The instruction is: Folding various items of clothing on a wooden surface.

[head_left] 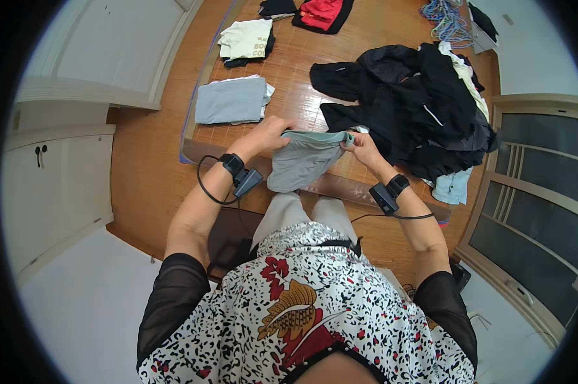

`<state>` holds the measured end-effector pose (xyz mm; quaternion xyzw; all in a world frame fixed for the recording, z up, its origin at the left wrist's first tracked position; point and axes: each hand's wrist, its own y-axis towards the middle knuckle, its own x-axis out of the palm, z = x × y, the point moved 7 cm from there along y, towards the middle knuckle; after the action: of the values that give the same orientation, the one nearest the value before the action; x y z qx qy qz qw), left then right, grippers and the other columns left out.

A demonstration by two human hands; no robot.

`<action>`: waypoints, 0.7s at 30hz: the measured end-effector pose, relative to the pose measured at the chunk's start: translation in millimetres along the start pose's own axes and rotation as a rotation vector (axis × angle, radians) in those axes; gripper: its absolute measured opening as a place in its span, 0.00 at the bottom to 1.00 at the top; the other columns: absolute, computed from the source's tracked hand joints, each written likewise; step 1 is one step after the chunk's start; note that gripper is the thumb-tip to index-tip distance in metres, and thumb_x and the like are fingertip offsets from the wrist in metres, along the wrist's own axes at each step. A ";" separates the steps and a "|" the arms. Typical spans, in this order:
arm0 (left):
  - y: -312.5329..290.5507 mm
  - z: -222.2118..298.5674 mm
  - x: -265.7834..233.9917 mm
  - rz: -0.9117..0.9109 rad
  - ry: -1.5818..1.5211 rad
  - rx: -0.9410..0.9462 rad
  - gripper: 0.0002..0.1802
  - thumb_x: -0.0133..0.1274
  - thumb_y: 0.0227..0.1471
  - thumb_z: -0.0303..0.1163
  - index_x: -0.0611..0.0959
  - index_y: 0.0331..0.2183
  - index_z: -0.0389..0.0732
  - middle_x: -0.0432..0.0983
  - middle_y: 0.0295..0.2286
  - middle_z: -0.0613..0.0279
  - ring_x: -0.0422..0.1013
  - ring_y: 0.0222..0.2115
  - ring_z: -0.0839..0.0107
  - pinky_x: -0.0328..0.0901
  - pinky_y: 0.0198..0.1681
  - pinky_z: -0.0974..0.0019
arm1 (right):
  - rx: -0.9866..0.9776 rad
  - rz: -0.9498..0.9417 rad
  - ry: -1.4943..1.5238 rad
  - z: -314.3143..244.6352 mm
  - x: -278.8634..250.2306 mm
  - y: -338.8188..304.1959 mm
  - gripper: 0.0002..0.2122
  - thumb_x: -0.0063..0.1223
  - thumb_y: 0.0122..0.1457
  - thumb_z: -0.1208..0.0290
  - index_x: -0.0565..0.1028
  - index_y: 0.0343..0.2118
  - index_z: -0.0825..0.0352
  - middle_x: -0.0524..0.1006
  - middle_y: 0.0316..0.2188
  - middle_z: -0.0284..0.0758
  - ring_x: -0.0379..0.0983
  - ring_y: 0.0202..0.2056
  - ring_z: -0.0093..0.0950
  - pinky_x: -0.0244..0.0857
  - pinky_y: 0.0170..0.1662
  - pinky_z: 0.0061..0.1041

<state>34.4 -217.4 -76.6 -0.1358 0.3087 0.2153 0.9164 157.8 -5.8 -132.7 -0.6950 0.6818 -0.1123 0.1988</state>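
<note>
Between my two hands hangs a pair of grey underpants [303, 163] with a mint-green waistband, stretched out sideways above the near edge of a low platform [346, 189]. My left hand [273, 133] pinches the left end of the waistband. The right end is gripped in the fingers of my right hand [364, 148]. The grey cloth drops toward my knees. To the left of the underpants lies a stack of folded grey clothes [230, 102], and a big heap of black clothes [404, 96] spreads out to the right.
Behind the grey stack sits a folded cream shirt [244, 40], with red and black folded clothes [321, 13] farther back. Blue hangers [447, 19] lie at the far right. A light-blue garment [453, 185] pokes out under the black heap. White cabinets [58, 173] stand left, a glass-panelled door [526, 217] right.
</note>
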 end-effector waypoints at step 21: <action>-12.3 -159.6 166.5 -0.139 0.120 -0.154 0.14 0.56 0.40 0.22 0.72 0.33 0.38 0.73 0.30 0.49 0.71 0.37 0.50 0.65 0.40 0.52 | -0.136 0.005 -0.498 161.8 57.3 59.4 0.22 0.44 0.50 0.89 0.79 0.45 0.62 0.77 0.49 0.36 0.66 0.58 0.38 0.54 0.61 0.38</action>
<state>78.6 -237.2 -302.4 -0.2396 0.3354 0.1656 0.8959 175.9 -42.2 -309.7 -0.7112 0.6196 0.1088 0.3139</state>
